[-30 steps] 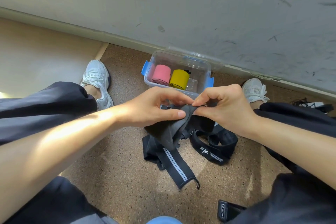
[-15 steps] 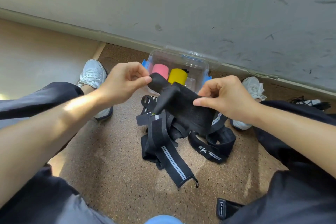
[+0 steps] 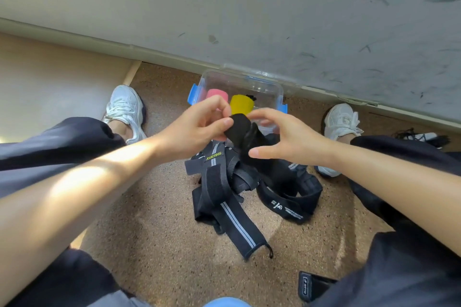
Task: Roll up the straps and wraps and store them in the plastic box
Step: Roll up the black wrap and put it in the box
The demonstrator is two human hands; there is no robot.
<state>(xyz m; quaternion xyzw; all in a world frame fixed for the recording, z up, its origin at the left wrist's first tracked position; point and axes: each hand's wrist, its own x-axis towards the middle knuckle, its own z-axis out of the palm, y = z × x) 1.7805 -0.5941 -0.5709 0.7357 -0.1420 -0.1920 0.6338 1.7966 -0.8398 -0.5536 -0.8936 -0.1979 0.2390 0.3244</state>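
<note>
Left hand [image 3: 199, 124]: forearm bare; thumb and fingertips pinch the black wrap [image 3: 240, 129] | right hand [image 3: 289, 139]: just beside the left; fingers spread, relaxed; thumb extended

Scuffed grey wall [image 3: 274, 7], speckled cork floor [image 3: 154, 244]

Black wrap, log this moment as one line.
left hand: pinches black wrap end | right hand: fingers spread beside wrap | plastic box: pink roll, yellow roll inside | strap pile: loose on floor

You're sitting in what looks like a gym corner: speckled floor [image 3: 149, 244], scuffed grey wall [image 3: 249, 7], lifting wraps [image 3: 224, 189] heaped between your white sneakers [image 3: 126, 107].
</note>
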